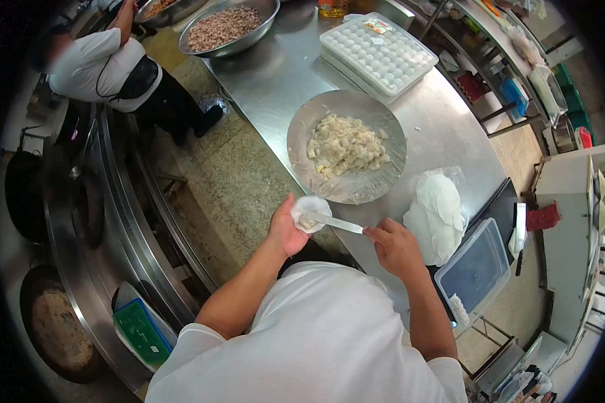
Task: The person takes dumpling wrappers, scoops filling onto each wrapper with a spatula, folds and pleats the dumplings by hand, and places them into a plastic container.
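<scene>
A round white wrapper [304, 205] is held in the cupped left hand [286, 232], and a flat spreader [343, 224] is gripped by the right hand [393, 245], its blade laid over the wrapper and its filling. Just beyond, a stack of white wrappers [437, 218] and a wide bowl [299, 127] of pale, chunky filling [348, 148] are set on the metal surface [262, 80]. Farther back, a clear-lidded plastic box [413, 80] is filled with rows of round white pieces.

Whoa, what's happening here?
Someone's left hand holds a thin round white sheet. Their right hand holds a flat-bladed tool, its tip at a dab of pale mixture on the sheet. A wide bowl of chunky pale mixture stands on the metal table, and a white pile lies near the right hand.
</scene>
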{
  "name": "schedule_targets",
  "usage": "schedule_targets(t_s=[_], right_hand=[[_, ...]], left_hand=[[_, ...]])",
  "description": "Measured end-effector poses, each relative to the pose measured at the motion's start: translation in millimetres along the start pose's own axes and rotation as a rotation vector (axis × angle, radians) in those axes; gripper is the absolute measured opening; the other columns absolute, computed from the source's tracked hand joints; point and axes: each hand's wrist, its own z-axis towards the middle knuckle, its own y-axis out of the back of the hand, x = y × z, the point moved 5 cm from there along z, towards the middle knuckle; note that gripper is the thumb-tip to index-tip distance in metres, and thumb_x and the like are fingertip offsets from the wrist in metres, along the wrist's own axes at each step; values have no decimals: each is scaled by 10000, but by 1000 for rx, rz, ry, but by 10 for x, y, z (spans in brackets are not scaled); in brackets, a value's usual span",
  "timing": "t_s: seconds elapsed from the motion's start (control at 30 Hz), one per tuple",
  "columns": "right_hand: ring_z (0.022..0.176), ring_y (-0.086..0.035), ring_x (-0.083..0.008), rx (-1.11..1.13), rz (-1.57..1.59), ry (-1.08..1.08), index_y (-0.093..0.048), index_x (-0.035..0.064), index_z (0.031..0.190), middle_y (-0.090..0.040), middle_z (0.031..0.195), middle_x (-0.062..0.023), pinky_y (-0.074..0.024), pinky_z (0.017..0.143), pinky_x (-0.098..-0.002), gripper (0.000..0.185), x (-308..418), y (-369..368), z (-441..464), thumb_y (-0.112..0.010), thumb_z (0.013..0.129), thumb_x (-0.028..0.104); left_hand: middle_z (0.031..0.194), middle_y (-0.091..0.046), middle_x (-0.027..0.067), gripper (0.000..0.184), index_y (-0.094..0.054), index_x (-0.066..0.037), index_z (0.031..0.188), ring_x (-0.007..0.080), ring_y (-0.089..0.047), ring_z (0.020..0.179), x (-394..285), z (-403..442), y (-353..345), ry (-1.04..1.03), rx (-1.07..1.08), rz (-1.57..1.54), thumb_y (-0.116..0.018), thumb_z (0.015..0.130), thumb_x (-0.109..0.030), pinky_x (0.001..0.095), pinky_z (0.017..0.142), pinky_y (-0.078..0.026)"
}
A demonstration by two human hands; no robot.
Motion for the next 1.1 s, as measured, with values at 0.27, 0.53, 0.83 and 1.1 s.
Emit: schedule_targets(t_s=[0.27,0.53,0.83,1.1], right_hand=[[837,-643,-253,-55,-81,71,-763,129,999,-611,856,-51,-538,723,-386,255,149,246,19,-652,787,39],[847,-664,-286,-90,-193,-65,-743,119,998,-622,872,-76,-551,694,-423,202,17,330,344,-624,839,83],[860,-685,-383,78,-281,-210,-669,55,965,-637,936,-178,-566,742,-487,163,-160,197,486,-547,856,61],[850,-683,-367,60,-135,-144,-742,69,975,-682,948,-153,-547,739,-489,214,-218,226,428,-570,848,68]], left_hand=[[1295,-642,166,610,-561,25,1313,332,-608,1224,26,-116,-29,-1,-45,40,-336,1084,-494,480,1099,-451],[1296,-640,163,555,-560,15,1299,318,-611,1222,-119,-113,18,-155,26,-58,-410,1074,-470,470,1084,-468],[1291,-646,145,489,-566,2,1292,305,-614,1224,-187,-165,104,-149,67,-1,-477,1059,-418,466,1076,-480],[1291,-650,139,441,-574,-5,1286,293,-620,1218,-92,-128,188,-134,2,82,-487,1059,-373,454,1074,-479]])
